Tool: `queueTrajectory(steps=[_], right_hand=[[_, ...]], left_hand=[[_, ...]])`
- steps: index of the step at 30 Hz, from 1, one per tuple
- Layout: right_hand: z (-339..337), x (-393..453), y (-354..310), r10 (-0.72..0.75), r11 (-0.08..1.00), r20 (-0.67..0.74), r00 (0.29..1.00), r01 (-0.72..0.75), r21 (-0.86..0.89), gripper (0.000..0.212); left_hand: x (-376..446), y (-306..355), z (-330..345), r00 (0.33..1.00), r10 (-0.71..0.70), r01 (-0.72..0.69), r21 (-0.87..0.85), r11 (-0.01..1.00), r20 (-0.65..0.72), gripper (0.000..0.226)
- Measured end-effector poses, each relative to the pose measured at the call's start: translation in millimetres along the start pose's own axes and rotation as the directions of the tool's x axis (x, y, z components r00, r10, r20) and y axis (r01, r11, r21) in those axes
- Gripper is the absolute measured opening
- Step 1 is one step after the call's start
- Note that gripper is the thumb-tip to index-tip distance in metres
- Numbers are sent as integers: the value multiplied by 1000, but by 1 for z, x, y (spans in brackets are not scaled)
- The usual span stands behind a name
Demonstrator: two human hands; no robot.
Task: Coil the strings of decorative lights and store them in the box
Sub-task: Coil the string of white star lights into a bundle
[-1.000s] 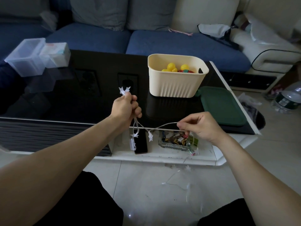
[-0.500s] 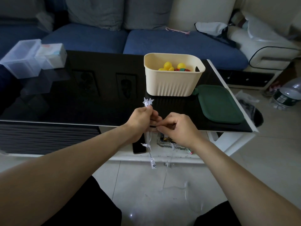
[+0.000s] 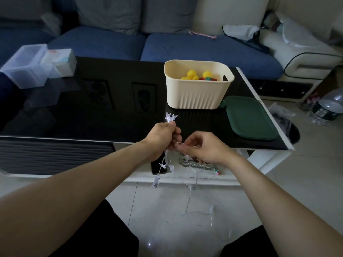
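Both hands stay close: left hand [image 3: 163, 135] grips star lights [image 3: 171, 117]; right hand [image 3: 202, 148] seemingly pinches wire.

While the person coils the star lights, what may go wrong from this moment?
1. The free end of the star light string trails in loose loops on the floor, so it may knot or snag as it is pulled up.
2. The left hand grips several loops while the right hand pinches the thin wire; a slip might undo the coil.
3. Hanging stars could catch the table edge.
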State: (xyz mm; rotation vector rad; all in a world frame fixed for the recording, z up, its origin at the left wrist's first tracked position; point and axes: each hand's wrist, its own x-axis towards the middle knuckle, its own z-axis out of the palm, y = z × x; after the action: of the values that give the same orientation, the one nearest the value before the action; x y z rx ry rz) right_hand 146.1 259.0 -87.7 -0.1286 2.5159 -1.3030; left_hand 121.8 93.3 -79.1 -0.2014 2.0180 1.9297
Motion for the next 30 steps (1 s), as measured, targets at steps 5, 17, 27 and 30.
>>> queueTrajectory(steps=[5, 17, 27, 30], right_hand=[[-20, -8, 9, 212, 976, 240, 947, -216, -12, 66], [9, -4, -6, 94, 815, -182, 979, 30, 579, 11], [24, 0, -9, -2, 827, -397, 918, 225, 515, 12], [27, -1, -12, -26, 818, -368, 929, 231, 526, 16]], left_hand=[[1, 2, -7, 999, 28, -29, -29, 999, -22, 39], [1, -3, 0, 997, 57, -56, -27, 998, 43, 38], [0, -7, 5, 992, 78, -79, 3, 997, 94, 38], [2, -8, 4, 992, 87, -88, 0, 996, 93, 38]])
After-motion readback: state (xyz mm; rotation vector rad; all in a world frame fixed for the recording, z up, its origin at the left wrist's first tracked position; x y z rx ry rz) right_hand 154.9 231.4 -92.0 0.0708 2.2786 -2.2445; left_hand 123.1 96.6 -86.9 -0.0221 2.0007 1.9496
